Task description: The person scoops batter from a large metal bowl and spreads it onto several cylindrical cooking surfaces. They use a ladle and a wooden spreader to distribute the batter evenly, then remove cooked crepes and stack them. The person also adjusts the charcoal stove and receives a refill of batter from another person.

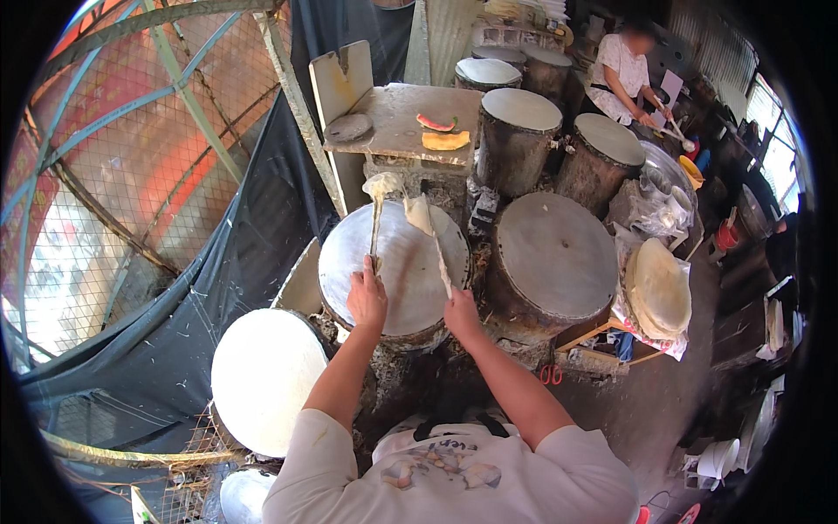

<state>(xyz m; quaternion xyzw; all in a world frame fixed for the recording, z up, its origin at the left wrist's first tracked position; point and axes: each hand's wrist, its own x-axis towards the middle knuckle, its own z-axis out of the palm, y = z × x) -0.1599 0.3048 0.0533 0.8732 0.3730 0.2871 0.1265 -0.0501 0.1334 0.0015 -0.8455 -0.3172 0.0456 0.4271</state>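
My left hand [368, 298] grips a batter-coated stick [376, 226] with a lump of pale, sticky dough [383, 185] at its far end. In my right hand [463, 314] is a second coated stick [440, 262], with more dough [419, 214] draped on its tip. Both sticks point away from me above a round, flat metal griddle [409, 295] on a drum-like stove. A thin strand appears to run between the two lumps. Whether either lump touches the griddle, I cannot tell.
A second round griddle [556, 255] stands to the right, beside stacked thin flatbreads [658, 288]. Left is a bright white round surface [268, 383]. Behind, a table [393, 111] holds a watermelon rind [437, 122] and a yellow piece [446, 141]. A co-worker [625, 78] holds sticks at the upper right.
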